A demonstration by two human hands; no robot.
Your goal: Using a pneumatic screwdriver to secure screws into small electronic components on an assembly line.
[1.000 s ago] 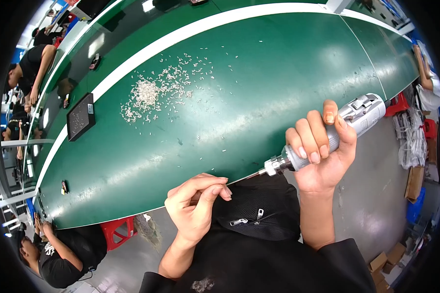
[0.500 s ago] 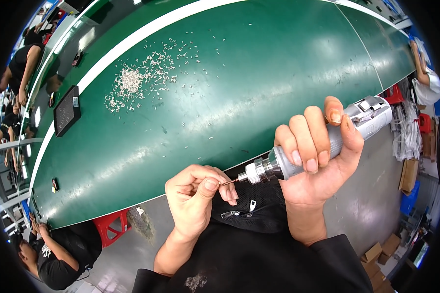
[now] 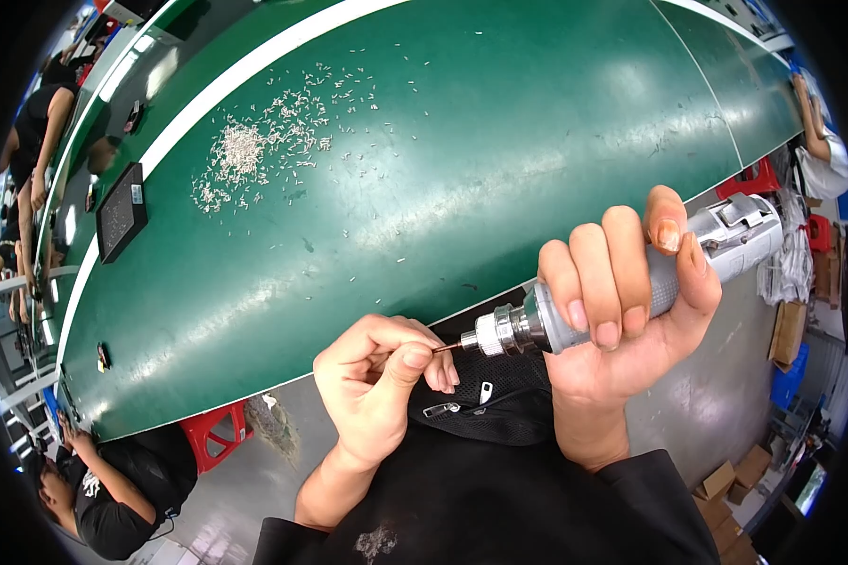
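My right hand (image 3: 622,311) wraps round a grey electric screwdriver (image 3: 660,278) with a metal lever on its far end. Its chuck and thin coppery bit (image 3: 449,347) point left toward my other hand. The thumb and forefinger of my left hand (image 3: 372,381) are pinched together at the bit's tip. Whatever small thing lies between those fingertips is hidden. Both hands are in front of the near edge of a green table (image 3: 283,292), above a black mesh bag (image 3: 499,405) with zip pulls.
Small pale metal pins (image 3: 238,151) lie in a heap and scattered on the table. A black tray (image 3: 122,215) stands at far left. Co-workers sit round the table, one by a red stool (image 3: 219,438). Cardboard boxes (image 3: 725,480) are on the floor at right.
My right hand and the screwdriver have shifted slightly right. My left hand keeps its pinch at the bit's tip. The table and pins appear slightly shifted left in view.
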